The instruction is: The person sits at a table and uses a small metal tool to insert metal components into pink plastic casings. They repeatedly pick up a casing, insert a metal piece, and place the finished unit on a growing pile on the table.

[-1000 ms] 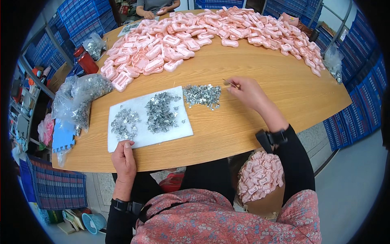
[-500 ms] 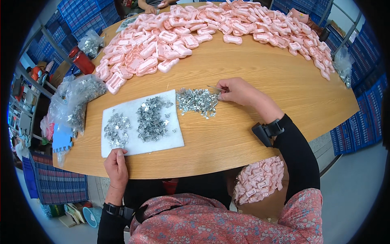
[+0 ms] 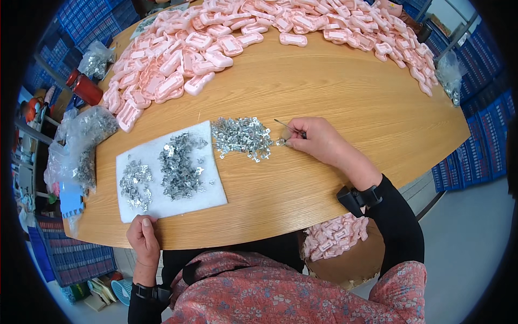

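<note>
My right hand (image 3: 318, 139) is closed round a thin pointed metal tool (image 3: 284, 126), whose kind I cannot make out. A small silver metal piece (image 3: 280, 142) is at its fingertips, just right of a heap of small silver metal pieces (image 3: 243, 137) on the wood. Left of that heap lies a white foam-like pad (image 3: 208, 162), bearing a dense dark-silver heap (image 3: 181, 170) and a looser scatter of pieces (image 3: 136, 183). My left hand (image 3: 144, 238) is closed at the pad's near left edge, thumb on top; what its curled fingers hold, if anything, is hidden.
Pink plastic shells (image 3: 178, 65) are piled along the table's (image 3: 334, 97) far side. Clear bags of metal parts (image 3: 83, 146) and a red jar (image 3: 85, 88) stand at the left. Below the near edge, a box (image 3: 345, 263) holds more pink shells. Blue crates (image 3: 480, 140) surround the table.
The view has shifted, moving the table leftward and lower in the picture. My right hand has drawn rightward from the loose heap, with a small piece at its fingertips. My left hand stays by the pad.
</note>
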Available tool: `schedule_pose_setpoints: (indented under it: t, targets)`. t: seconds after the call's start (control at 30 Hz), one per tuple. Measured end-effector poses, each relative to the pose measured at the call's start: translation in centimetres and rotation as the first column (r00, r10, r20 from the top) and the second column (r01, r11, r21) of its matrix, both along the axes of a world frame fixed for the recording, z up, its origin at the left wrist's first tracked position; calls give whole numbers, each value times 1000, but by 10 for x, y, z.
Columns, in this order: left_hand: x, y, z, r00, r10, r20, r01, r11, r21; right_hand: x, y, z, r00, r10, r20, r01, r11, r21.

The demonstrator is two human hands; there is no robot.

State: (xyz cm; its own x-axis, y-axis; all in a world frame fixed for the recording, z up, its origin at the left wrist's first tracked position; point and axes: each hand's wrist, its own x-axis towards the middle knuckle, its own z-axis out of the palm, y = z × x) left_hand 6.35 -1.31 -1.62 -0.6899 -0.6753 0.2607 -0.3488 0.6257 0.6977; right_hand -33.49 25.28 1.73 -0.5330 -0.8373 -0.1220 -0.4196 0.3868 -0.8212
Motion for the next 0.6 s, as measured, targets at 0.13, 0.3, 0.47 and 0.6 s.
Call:
schedule_pose_setpoints:
  t: [0.13,0.3,0.47,0.6]
  targets:
    - [2,0,9,1000,20,-13,-20,1000,4,3,4,-1,997,-26,-71,22,999,-46]
    - [-30,-7,51,998,28,-52,-30,999,-21,6,4,-3,992,-25,-121,8,990,-139]
    - [-135,-43,97,971,-229,66,239,936,-260,18,1,2,955,18,-295,-27,999,-28]
    - [-205,-111,74,954,-199,226,288,821,-493,24,2,7,955,13,-297,-21,999,-25]
